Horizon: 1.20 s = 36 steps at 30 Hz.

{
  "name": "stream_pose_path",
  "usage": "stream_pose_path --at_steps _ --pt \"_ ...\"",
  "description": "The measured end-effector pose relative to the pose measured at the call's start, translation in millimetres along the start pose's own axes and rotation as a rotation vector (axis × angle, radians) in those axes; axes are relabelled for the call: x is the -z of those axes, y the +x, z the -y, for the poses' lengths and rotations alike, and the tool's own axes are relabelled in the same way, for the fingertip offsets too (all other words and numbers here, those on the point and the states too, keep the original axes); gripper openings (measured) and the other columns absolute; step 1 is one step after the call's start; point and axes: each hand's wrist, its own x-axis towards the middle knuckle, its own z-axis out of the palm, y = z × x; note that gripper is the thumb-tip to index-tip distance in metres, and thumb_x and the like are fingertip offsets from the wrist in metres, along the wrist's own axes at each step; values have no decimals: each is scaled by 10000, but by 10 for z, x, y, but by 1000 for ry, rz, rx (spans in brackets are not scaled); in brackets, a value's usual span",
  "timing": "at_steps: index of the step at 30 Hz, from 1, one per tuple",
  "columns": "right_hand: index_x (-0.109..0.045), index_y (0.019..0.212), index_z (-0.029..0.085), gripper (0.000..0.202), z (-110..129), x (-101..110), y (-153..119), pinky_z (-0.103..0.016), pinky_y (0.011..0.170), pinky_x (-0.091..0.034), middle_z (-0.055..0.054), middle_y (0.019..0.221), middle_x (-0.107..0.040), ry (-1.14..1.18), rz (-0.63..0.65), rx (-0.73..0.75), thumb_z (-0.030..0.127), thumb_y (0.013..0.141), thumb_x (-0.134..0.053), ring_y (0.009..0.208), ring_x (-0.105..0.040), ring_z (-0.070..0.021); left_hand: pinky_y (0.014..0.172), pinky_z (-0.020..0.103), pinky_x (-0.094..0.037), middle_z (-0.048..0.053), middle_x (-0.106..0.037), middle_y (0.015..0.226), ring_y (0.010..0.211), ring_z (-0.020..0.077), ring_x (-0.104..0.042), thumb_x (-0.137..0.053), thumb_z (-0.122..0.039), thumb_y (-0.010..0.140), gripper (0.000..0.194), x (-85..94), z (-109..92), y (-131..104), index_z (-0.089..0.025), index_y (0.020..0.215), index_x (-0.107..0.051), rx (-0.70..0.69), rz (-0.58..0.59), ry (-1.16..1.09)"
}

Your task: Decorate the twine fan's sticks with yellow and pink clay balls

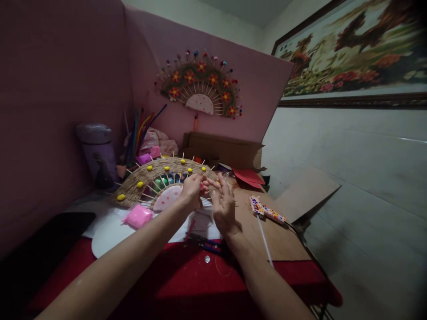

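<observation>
hands: left (191, 191) pinches red clay bit (201, 187) | right (223, 205) open | above woven fan (160, 178)

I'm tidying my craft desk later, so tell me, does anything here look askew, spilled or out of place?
Nothing looks spilled or broken. The one thing askew is the cardboard sheet at the right, jutting past the table's edge over the floor. Both hands, left hand and right hand, meet over something small and red by the twine fan.

Two hands, the left hand (191, 189) and right hand (224, 205), meet over a desk (187, 284) bearing one twine fan (156, 178) with seven visible yellow beads, one pink packet (138, 216), one purple bottle (98, 153); one finished fan (202, 84) hangs behind.
</observation>
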Motion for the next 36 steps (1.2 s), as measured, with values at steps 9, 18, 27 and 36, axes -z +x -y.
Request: stream_pose_path --at_steps 9,18,27,36 --pt "-606 1031 204 247 -27 35 14 -372 911 -406 -55 941 -661 -6 -185 28 332 909 -434 968 -579 -190 343 210 -51 -68 -183 345 295 43 -124 -449 -628 812 598 299 11 90 -204 436 -256 147 113 -29" --pt "-611 804 157 398 -141 79 186 -280 685 -433 -49 766 -654 221 -399 -241 509 855 -432 727 -581 -150 499 227 -435 33 -591 603 530 112 -543 -564 -349 831 244 333 2 -43 -141 705 -590 232 253 -228" --pt "-512 802 199 299 -402 204 325 -197 448 -356 19 693 -587 348 -536 -454 458 677 -594 518 -495 -84 482 219 -429 23 -577 624 542 107 -548 -611 -228 774 103 368 35 -66 -126 755 -610 289 207 -271" --pt "-460 664 200 302 -411 233 349 -195 405 -335 90 391 -402 341 -520 -411 483 767 -484 368 -395 -74 321 167 -106 -67 -338 394 288 20 -209 -627 -457 767 413 298 148 -21 -158 545 -450 192 192 -111"
